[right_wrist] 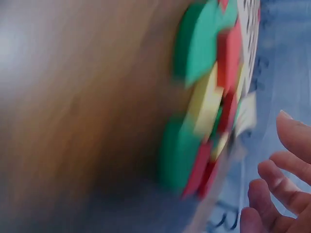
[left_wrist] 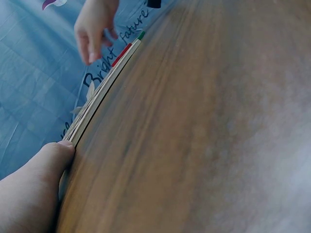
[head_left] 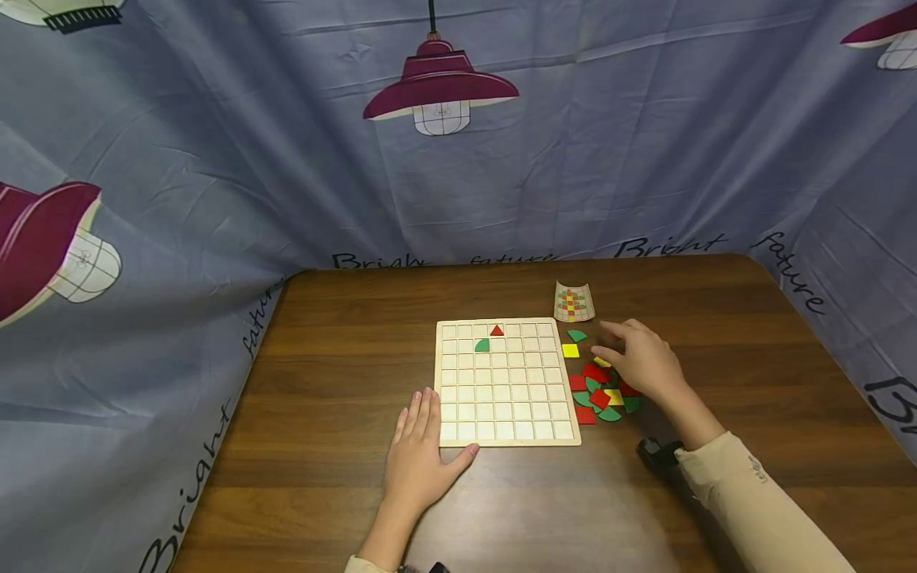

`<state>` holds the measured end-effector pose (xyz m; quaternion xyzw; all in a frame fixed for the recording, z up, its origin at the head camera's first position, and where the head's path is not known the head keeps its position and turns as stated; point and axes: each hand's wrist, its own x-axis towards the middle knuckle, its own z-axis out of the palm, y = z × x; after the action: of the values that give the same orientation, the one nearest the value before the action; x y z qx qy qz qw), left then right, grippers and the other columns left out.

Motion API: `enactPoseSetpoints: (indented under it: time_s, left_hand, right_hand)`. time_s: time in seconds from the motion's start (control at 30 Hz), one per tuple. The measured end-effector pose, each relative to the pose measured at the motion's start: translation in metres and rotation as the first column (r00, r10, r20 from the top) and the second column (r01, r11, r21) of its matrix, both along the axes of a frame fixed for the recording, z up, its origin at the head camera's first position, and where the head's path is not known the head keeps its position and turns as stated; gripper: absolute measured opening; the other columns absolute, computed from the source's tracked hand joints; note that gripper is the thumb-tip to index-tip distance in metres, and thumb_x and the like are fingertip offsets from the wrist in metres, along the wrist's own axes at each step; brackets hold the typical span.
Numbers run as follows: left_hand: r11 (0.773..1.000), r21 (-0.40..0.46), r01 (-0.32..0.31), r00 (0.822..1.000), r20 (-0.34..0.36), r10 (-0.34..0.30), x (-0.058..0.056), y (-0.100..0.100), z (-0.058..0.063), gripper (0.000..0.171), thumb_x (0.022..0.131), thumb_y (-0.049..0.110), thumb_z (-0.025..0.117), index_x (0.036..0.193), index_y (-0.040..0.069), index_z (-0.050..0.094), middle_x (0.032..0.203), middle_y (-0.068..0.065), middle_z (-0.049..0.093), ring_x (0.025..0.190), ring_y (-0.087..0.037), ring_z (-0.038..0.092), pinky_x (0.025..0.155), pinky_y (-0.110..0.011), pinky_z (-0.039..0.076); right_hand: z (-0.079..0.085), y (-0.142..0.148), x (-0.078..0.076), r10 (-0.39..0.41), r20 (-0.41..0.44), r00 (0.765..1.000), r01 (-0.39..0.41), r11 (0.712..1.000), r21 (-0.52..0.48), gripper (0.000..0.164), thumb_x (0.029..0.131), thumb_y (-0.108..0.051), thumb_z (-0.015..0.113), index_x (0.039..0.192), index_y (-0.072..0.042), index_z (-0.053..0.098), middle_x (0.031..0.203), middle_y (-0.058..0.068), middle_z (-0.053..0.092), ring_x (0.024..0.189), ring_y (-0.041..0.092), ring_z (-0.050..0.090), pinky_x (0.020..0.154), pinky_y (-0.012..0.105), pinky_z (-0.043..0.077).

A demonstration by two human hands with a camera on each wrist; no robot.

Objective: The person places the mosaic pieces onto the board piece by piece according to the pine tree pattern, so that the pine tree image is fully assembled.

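A pale gridded board [head_left: 507,411] lies flat on the wooden table. On its upper rows sit a red triangle [head_left: 497,331] and a green rounded piece [head_left: 483,345]. My left hand [head_left: 419,465] rests at the board's near left corner, fingers straight along the left side and thumb at the near edge. To the board's right, my right hand [head_left: 647,360] hovers over loose red, green and yellow pieces, fingers loosely bent, with nothing visible between them. A red piece [head_left: 600,399] lies among them. In the right wrist view, a green piece [right_wrist: 194,43] looks blurred.
A small curved pattern card [head_left: 574,304] stands beyond the board's far right corner. Near it lie a green piece [head_left: 576,336] and a yellow square [head_left: 570,350]. A blue-grey curtain [head_left: 458,191] printed with lamps borders the table's back and sides.
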<state>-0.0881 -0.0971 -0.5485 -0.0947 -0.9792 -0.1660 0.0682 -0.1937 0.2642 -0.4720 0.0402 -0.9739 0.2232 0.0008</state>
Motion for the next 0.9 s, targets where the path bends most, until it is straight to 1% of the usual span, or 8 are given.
enactPoseSetpoints:
  time_s: [0.1, 0.17, 0.23, 0.37, 0.47, 0.6, 0.73, 0.9]
  left_hand:
    - [1.000, 0.003, 0.001, 1.000, -0.002, -0.001, 0.000, 0.000, -0.001, 0.103, 0.086, 0.077, 0.048, 0.156, 0.005, 0.029, 0.163, -0.011, 0.028, 0.153, -0.025, 0.022, 0.126, -0.043, 0.019]
    - [1.000, 0.000, 0.001, 1.000, -0.002, -0.001, -0.001, 0.000, -0.001, 0.103, 0.086, 0.078, 0.047, 0.156, 0.005, 0.029, 0.163, -0.011, 0.028, 0.154, -0.025, 0.022, 0.126, -0.043, 0.019]
    - [1.000, -0.002, 0.000, 1.000, -0.003, 0.000, -0.001, 0.000, -0.001, 0.103, 0.086, 0.078, 0.047, 0.156, 0.005, 0.029, 0.163, -0.011, 0.028, 0.154, -0.025, 0.022, 0.126, -0.043, 0.019]
    - [1.000, -0.001, 0.001, 1.000, -0.004, -0.001, -0.001, 0.000, 0.000, 0.103, 0.086, 0.078, 0.047, 0.156, 0.004, 0.029, 0.163, -0.011, 0.028, 0.153, -0.025, 0.022, 0.126, -0.043, 0.020]
    - [1.000, 0.002, 0.001, 1.000, -0.007, -0.001, -0.001, 0.000, 0.001, 0.102, 0.086, 0.077, 0.049, 0.156, 0.004, 0.029, 0.163, -0.011, 0.028, 0.153, -0.025, 0.023, 0.125, -0.044, 0.021]
    - [1.000, 0.001, 0.001, 1.000, -0.003, -0.001, -0.001, 0.000, 0.001, 0.102, 0.086, 0.077, 0.049, 0.156, 0.004, 0.029, 0.163, -0.011, 0.028, 0.153, -0.026, 0.023, 0.126, -0.044, 0.020]
    - [1.000, 0.000, 0.003, 1.000, 0.007, -0.003, 0.000, 0.000, 0.002, 0.103, 0.087, 0.077, 0.048, 0.156, 0.004, 0.028, 0.163, -0.011, 0.027, 0.153, -0.026, 0.022, 0.126, -0.044, 0.020]
    - [1.000, 0.000, 0.001, 1.000, 0.022, -0.001, 0.001, 0.000, 0.003, 0.103, 0.087, 0.077, 0.047, 0.156, 0.004, 0.027, 0.163, -0.012, 0.027, 0.154, -0.026, 0.021, 0.126, -0.044, 0.019]
  right_hand:
    - [-0.004, 0.019, 0.002, -0.029, 0.030, 0.999, 0.029, 0.999, 0.021, 0.061, 0.093, -0.034, 0.068, 0.143, -0.004, 0.051, 0.117, 0.021, 0.060, 0.097, 0.038, 0.061, 0.071, 0.049, 0.050]
    - [-0.007, 0.029, 0.002, -0.040, 0.058, 0.998, 0.038, 0.999, 0.028, 0.063, 0.093, -0.036, 0.068, 0.144, -0.002, 0.050, 0.120, 0.023, 0.058, 0.104, 0.042, 0.060, 0.078, 0.056, 0.049]
    - [-0.011, 0.035, 0.002, -0.044, 0.085, 0.995, 0.042, 0.999, 0.031, 0.066, 0.093, -0.038, 0.067, 0.145, -0.001, 0.048, 0.122, 0.025, 0.057, 0.109, 0.045, 0.057, 0.083, 0.060, 0.047]
    - [-0.015, 0.043, 0.001, -0.045, 0.136, 0.990, 0.042, 0.999, 0.029, 0.066, 0.093, -0.040, 0.067, 0.144, -0.002, 0.049, 0.125, 0.025, 0.055, 0.112, 0.047, 0.054, 0.086, 0.062, 0.046]
    - [-0.017, 0.044, 0.001, -0.040, 0.157, 0.987, 0.038, 0.999, 0.019, 0.063, 0.093, -0.039, 0.068, 0.141, -0.002, 0.053, 0.126, 0.024, 0.055, 0.113, 0.046, 0.054, 0.086, 0.061, 0.046]
    - [-0.020, 0.044, 0.000, -0.033, 0.147, 0.989, 0.031, 0.999, 0.015, 0.056, 0.092, -0.036, 0.070, 0.135, -0.001, 0.060, 0.123, 0.022, 0.058, 0.110, 0.045, 0.055, 0.086, 0.059, 0.047]
    - [-0.023, 0.045, -0.001, -0.038, 0.125, 0.991, 0.036, 0.999, 0.015, 0.049, 0.090, -0.034, 0.072, 0.127, -0.002, 0.066, 0.120, 0.021, 0.060, 0.109, 0.044, 0.056, 0.086, 0.060, 0.046]
    - [-0.025, 0.045, -0.002, -0.023, 0.101, 0.995, 0.024, 1.000, -0.007, 0.042, 0.090, -0.031, 0.072, 0.121, -0.004, 0.069, 0.118, 0.021, 0.061, 0.110, 0.043, 0.056, 0.089, 0.061, 0.045]
